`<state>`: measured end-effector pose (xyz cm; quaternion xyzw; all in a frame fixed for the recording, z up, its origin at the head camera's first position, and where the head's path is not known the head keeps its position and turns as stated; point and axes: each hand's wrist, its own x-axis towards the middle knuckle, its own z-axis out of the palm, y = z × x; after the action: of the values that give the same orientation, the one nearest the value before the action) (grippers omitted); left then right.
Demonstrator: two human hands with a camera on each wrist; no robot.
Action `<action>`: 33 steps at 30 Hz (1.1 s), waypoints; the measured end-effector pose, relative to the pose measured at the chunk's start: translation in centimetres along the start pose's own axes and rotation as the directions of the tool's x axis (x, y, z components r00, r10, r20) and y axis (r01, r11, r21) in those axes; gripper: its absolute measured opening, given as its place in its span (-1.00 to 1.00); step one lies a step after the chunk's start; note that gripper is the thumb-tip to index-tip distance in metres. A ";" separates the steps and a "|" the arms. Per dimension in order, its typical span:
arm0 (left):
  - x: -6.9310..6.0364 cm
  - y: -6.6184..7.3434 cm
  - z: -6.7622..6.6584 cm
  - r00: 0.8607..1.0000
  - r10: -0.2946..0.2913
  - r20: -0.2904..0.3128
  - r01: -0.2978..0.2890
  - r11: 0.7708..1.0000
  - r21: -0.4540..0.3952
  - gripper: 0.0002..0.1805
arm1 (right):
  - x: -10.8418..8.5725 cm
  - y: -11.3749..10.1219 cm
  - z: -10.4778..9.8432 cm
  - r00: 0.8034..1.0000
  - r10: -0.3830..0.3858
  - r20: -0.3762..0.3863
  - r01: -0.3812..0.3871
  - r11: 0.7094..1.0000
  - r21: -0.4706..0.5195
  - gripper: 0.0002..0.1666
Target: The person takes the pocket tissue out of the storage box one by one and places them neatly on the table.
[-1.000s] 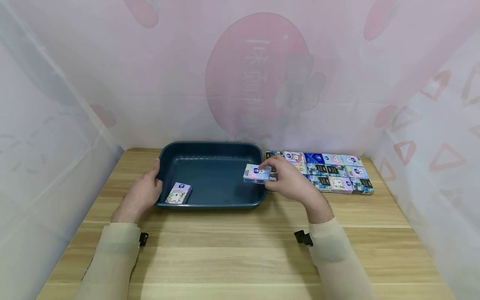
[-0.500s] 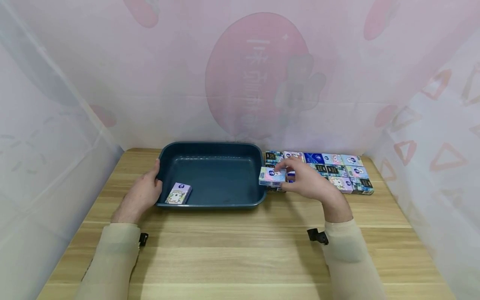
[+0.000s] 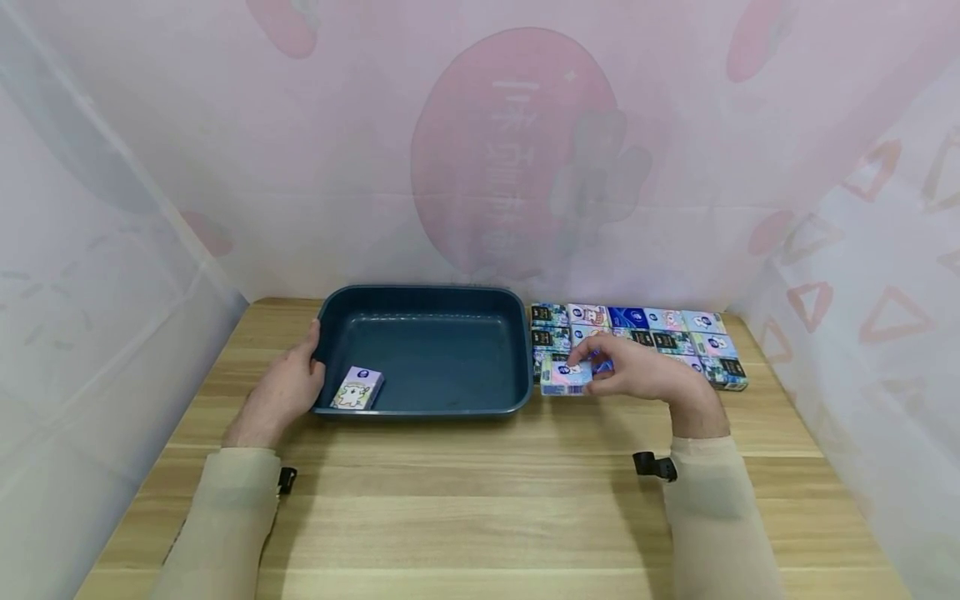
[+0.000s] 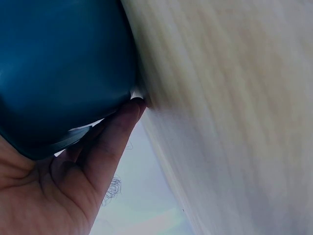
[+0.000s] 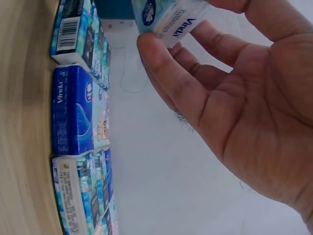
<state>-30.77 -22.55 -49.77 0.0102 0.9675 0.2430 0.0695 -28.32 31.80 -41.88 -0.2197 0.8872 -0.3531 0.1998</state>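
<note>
A dark teal tray (image 3: 423,412) stands on the wooden table, and my left hand (image 3: 281,385) holds its left side. In the left wrist view, the fingers (image 4: 110,147) lie along the tray's outer wall. One purple-and-white tissue pack (image 3: 357,388) lies flat in the tray's near left corner. My right hand (image 3: 633,371) pinches a pastel blue Vinda tissue pack (image 3: 564,376) by its right end. This pack is just right of the tray, over the front left of the other packs. In the right wrist view, its printed end (image 5: 178,24) shows between thumb and fingers.
Several tissue packs (image 3: 672,342) lie in close rows right of the tray, partly covered by my right hand. A dark blue pack (image 5: 73,110) is among them in the right wrist view. A pale printed curtain (image 3: 337,167) stands behind the table (image 3: 465,500).
My right hand has carried the pastel pack rightward and toward me, from over the tray's right side to beyond its rim. The left hand and tray have stayed put.
</note>
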 end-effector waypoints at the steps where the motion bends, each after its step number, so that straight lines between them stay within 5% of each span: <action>1: 0.0 0.0 0.0 1.000 -0.001 0.002 0.001 1.000 -0.004 -0.14 | 0.1 0.2 0.0 1.000 0.002 0.012 -0.002 1.000 -0.003 -0.56; 19: 0.3 -0.3 0.1 0.999 0.033 -0.008 -0.033 0.999 -0.003 -0.15 | 2.6 0.9 2.0 0.991 0.065 0.116 -0.059 0.997 -0.048 -0.57; 33: 0.2 -0.3 0.1 0.999 0.037 -0.016 -0.037 0.999 -0.013 -0.15 | 3.6 0.8 3.0 0.992 0.100 0.081 -0.084 0.980 -0.179 -0.59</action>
<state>-30.99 -22.71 -50.04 0.0259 0.9661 0.2505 0.0576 -29.91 28.82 -45.18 -0.2109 0.9142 -0.2538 0.2354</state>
